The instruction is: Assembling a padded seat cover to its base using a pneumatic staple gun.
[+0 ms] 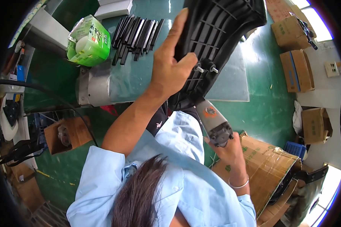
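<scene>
A large black ribbed plastic panel (pixel 216 36) is tilted up over the near table edge, its ribbed face toward me. Two metal studs (pixel 200 69) with dark collars stick out of its lower part. My left hand (pixel 168 66) is closed on the panel's left edge, the thumb near the studs and the index finger stretched up along the side. At the panel's lower end is a grey metal piece (pixel 212 115) with an orange mark and a dark round end. My right hand (pixel 231 151) grips that end from below; some fingers are hidden behind it.
Several thin black strips (pixel 138 36) lie on the green table beside a green box (pixel 89 41). A white box (pixel 113 8) sits at the back. An open carton (pixel 66 134) is at lower left, a large carton (pixel 265 159) at lower right; more cartons (pixel 295 70) line the right wall.
</scene>
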A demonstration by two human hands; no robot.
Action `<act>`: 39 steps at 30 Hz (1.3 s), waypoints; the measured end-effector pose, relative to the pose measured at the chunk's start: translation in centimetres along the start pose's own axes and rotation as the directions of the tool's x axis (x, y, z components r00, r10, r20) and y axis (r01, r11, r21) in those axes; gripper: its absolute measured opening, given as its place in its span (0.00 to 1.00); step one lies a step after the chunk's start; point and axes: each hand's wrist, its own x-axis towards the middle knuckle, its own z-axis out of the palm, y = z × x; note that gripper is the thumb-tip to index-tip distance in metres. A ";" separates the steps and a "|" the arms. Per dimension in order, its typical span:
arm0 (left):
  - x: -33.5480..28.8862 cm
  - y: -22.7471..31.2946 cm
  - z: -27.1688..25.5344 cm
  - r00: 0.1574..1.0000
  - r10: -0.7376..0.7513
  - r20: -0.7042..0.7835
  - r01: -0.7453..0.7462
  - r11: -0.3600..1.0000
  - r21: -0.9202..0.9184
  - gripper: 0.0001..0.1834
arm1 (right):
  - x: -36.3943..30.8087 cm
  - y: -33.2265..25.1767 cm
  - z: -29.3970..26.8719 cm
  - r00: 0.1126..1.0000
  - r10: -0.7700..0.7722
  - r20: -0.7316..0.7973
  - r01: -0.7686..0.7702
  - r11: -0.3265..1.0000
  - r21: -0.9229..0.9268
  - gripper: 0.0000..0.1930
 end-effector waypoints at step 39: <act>-2.4 -1.0 -0.4 0.989 0.078 -0.128 -0.059 0.987 0.152 0.43 | -1.2 0.7 2.9 0.987 0.143 0.069 -0.145 0.640 0.755 0.23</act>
